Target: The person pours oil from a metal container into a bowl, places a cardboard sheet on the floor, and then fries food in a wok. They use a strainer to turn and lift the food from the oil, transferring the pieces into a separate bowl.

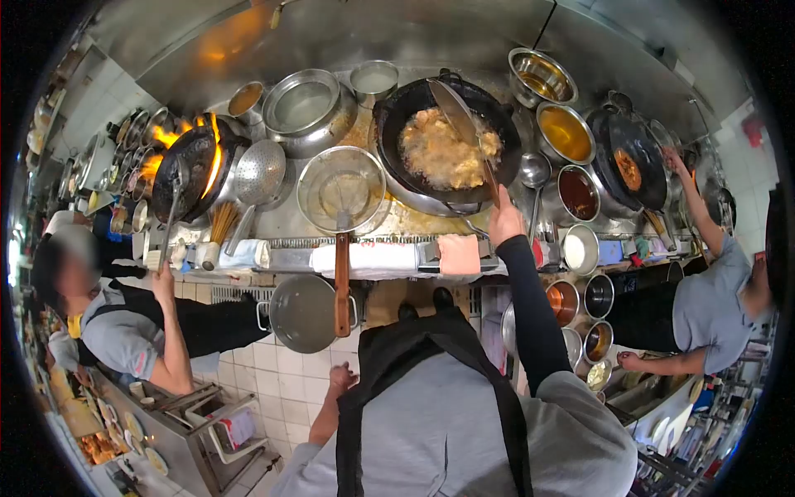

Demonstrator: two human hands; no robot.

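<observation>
My right hand [505, 219], closed around a brown handle, reaches forward to the near rim of the big black wok [389, 157]. The handle belongs to a broad metal-headed wok utensil [454, 108], seen almost edge-on, its head tilted over the wok. Golden battered pieces [439, 149] bubble in oil beneath it. Low at my left side hangs my left hand [342, 381], empty, with loosely bent fingers. A mesh strainer [341, 186] with a wooden handle rests left of the wok, and a ladle [535, 174] lies to its right.
Flames rise around a wok [182, 174] at left, where a person [132, 323] holds a long utensil. Another person [704, 306] stands right beside a wok [638, 157]. A large pot [302, 311] sits below the counter. Sauce bowls [578, 195] line the wok's right side.
</observation>
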